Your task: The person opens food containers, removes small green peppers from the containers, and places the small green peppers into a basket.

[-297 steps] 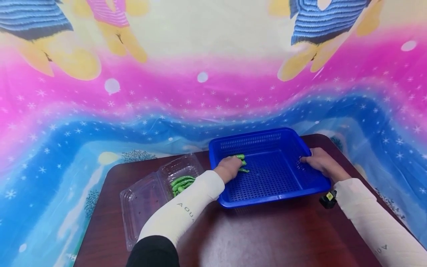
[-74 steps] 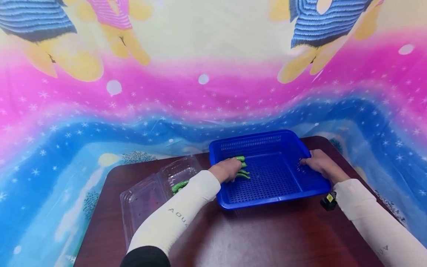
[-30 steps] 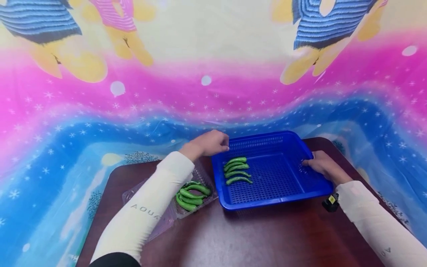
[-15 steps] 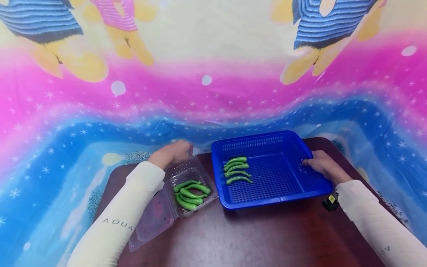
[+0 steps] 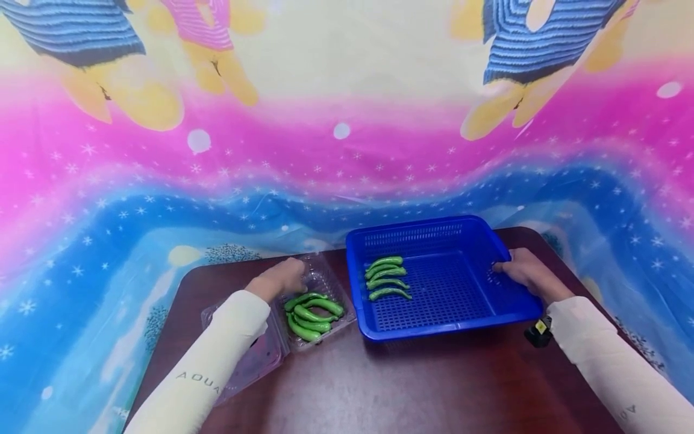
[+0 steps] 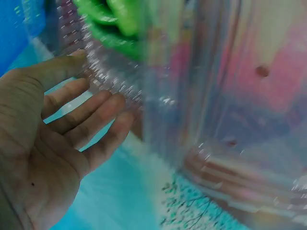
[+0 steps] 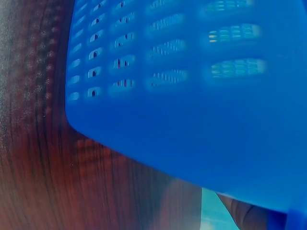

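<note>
My left hand (image 5: 282,278) is at the back left of a clear plastic clamshell box (image 5: 336,283) that holds several green chili peppers (image 5: 310,314). In the left wrist view its fingers (image 6: 96,117) are loosely bent and apart, with nothing between them, close to the ridged wall of the box. My right hand (image 5: 528,270) grips the right rim of a blue plastic basket (image 5: 450,328), thumb on the inner side. Several green chili peppers (image 5: 389,282) lie in a column on the basket's left part. The right wrist view shows mostly the basket's slotted wall (image 7: 168,124).
The clamshell's lid (image 5: 255,364) lies folded out to the left, partly under my left sleeve (image 5: 211,355). Basket and box stand side by side on a dark wooden table (image 5: 406,386). A printed cloth (image 5: 347,163) hangs behind the table.
My left hand has left the peppers in the basket, moved left over the clamshell and come down at its back edge. One more row of pepper lies in the basket. The right hand stays put.
</note>
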Tool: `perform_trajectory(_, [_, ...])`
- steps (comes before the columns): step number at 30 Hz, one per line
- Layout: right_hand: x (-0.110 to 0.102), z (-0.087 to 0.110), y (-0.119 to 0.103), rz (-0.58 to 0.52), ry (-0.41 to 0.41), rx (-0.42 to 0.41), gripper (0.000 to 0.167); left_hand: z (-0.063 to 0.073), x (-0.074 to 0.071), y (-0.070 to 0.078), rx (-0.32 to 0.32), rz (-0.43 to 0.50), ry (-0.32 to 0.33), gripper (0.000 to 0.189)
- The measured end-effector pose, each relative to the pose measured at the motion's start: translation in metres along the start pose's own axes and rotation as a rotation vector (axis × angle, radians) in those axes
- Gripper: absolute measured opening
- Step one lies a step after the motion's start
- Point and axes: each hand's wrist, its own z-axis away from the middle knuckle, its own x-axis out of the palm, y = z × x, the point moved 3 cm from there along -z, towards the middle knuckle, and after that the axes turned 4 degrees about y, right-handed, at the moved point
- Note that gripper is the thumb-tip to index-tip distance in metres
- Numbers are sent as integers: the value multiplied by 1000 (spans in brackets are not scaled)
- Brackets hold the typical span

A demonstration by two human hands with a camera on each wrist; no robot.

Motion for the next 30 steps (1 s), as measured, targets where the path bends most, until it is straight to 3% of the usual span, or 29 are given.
perform_trajectory(6, [-1,1,-3,0,-3,-6,50,1,16,-6,-13,-1,9,13])
perform_trajectory(10, [-1,0,-3,6,-6,0,52,4,23,-7,-18,14,-10,33])
perform_trajectory(19, [-2,1,-1,-1,-2,16,48,5,30,-9,-23,86,4,46])
perform_trajectory(25, [0,-1,3,-15,8,15,40,5,34,-7,-1,82,48,49])
perform_trajectory(30, [0,-2,2,8,17,1,39,6,35,-6,-1,52,48,50])
